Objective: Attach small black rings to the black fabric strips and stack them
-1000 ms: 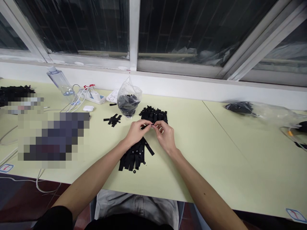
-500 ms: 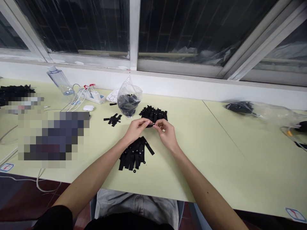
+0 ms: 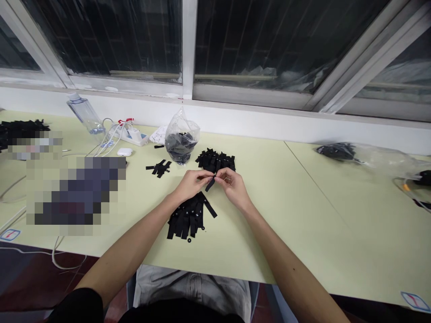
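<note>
Between my fingertips is a short black fabric strap, its free end hanging down toward me. My left hand pinches it from the left, and my right hand pinches it from the right, the fingertips nearly meeting. Whatever small part sits at the pinch is hidden by the fingers. Just behind my hands lies a heap of black straps. Closer to me, below my left hand, black straps with small light marks lie spread in a pile. A small black ring rests at that pile's near edge.
A clear plastic bag of black pieces stands at the back, with a few loose straps left of it. Farther left are an earbud case, a power strip and a tilted bottle. Another bag lies at right.
The strap in my fingers has turned, so its free end now hangs toward me. My left hand has shifted slightly down; my right hand stays nearly in place.
</note>
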### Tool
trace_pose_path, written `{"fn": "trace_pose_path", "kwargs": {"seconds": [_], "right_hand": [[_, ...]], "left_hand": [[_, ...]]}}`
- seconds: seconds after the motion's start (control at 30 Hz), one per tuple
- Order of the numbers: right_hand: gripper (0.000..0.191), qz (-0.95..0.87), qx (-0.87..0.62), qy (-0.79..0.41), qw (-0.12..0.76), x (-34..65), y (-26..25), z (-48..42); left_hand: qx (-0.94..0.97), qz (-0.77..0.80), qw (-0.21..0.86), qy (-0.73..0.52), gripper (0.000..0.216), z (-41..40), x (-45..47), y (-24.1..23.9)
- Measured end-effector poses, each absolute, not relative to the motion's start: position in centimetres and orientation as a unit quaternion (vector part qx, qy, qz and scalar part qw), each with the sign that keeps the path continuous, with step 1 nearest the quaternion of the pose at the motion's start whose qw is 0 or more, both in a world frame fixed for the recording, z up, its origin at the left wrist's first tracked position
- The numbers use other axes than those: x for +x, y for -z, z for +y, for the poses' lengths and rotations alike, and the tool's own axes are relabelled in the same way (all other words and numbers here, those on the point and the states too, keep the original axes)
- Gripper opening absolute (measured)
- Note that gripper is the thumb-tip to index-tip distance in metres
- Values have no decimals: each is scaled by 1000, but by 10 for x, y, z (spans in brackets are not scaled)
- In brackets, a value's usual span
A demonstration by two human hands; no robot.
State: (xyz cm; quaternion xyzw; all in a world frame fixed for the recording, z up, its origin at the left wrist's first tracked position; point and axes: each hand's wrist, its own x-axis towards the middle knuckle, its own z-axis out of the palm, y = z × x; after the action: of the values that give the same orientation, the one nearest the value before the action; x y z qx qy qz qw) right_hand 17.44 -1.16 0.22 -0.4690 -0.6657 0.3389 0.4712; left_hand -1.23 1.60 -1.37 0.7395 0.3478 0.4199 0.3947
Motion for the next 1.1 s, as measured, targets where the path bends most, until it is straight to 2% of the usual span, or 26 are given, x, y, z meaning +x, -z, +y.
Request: {"fn": "trace_pose_path", "kwargs": {"seconds": [0.17,0.63,1.1], "right_hand": [[6,-688,-477,-318,444,175,-3,-12],[6,-761,-460,-205,409,178,-7,-18],[20,-814,-439,-72,373,177,-7,-21]], "left_hand": [[779,349,331,-401,23,13,-15,8],[819,344,287,-358,24,5,-15,-8],[705,357,433,-434,22,4,1,4]]}}
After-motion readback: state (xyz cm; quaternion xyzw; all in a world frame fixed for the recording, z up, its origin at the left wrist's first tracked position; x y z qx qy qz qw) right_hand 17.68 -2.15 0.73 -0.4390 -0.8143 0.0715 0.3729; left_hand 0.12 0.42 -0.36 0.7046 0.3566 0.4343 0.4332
